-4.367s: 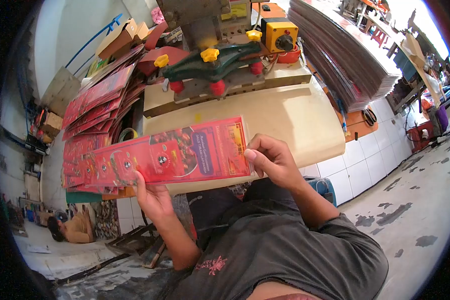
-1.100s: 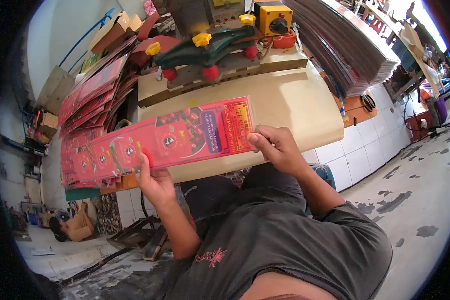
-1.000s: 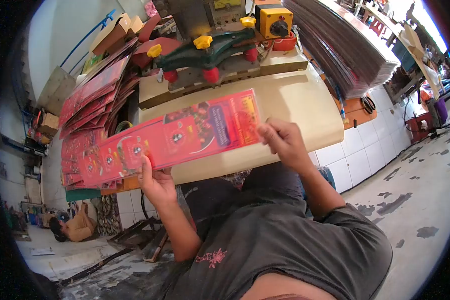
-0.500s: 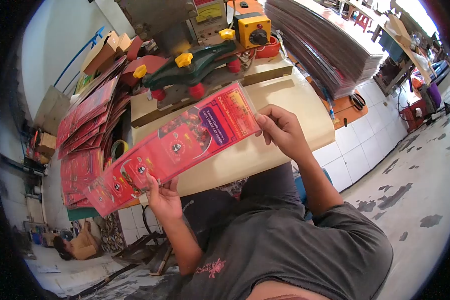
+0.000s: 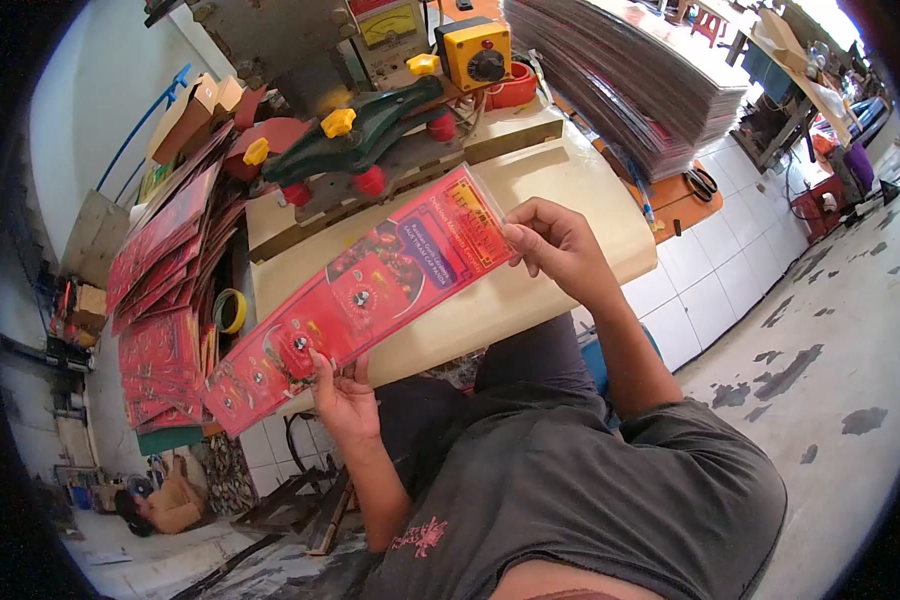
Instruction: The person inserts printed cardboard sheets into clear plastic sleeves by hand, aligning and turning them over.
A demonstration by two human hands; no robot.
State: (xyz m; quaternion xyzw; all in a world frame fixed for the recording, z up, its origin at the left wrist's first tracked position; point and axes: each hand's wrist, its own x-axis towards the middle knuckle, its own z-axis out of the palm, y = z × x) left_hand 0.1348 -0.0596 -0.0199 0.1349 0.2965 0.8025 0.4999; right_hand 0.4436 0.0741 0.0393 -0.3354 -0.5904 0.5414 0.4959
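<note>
A long red printed sheet (image 5: 365,300) in clear plastic, with food pictures and a purple label, slants across the front of the cream work surface (image 5: 610,215). My left hand (image 5: 345,400) grips its lower edge near the lower-left end, thumb on top and fingers beneath. At the upper-right end, my right hand (image 5: 560,245) pinches the corner between thumb and fingers. Just beyond the sheet is a machine's dark green press plate (image 5: 355,135) with yellow knobs and red feet.
Piled red printed sheets (image 5: 160,345) lie at the left, beside a yellow tape roll (image 5: 230,311). A yellow control box (image 5: 473,55) sits on the machine. Behind right rises a tall stack of flat sheets (image 5: 630,85), with scissors (image 5: 701,183) near it. Another person (image 5: 170,500) is at lower left.
The sheet's lower-left end has moved right and the sheet is tilted more steeply. My left hand has shifted slightly right and down with it. The view has turned a little; both hands keep their grip.
</note>
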